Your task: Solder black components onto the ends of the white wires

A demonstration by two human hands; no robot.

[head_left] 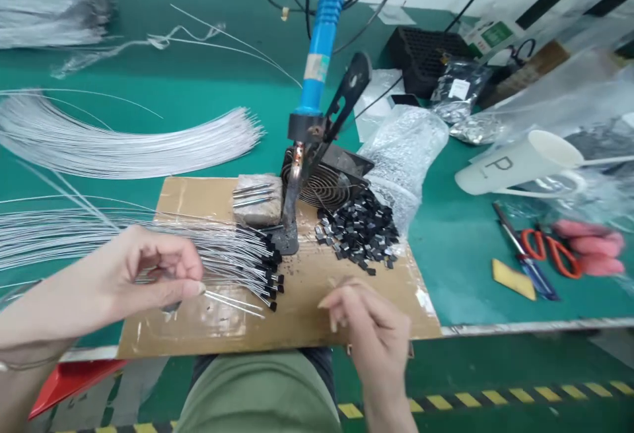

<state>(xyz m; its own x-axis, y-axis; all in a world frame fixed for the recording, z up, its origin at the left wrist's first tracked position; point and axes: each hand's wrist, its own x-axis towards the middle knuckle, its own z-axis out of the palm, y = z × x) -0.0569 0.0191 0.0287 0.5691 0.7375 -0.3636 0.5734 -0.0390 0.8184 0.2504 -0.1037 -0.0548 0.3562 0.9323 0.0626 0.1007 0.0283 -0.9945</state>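
Note:
My left hand (153,271) is closed, thumb against fingers, on thin white wires (232,301) whose bare-looking ends point right over the cardboard. Below and behind it lies a bundle of similar wires (218,248) with small black connectors (272,261) on their ends. My right hand (369,324) is over the cardboard's front right part, its fingers bent and smeared by motion; whether anything is between them I cannot make out. A pile of small black connectors (364,228) lies beyond it. Between the hands' far sides stands a soldering iron (321,43) with a blue handle, pointing down.
Cardboard (307,317) covers the table's front. A block with metal sticks (257,199) and a fan (324,185) stand behind. Another white wire bundle (148,149) lies left. At right are a mug (520,162), orange-handled scissors (549,251), a yellow sponge (512,279) and bubble wrap (409,156).

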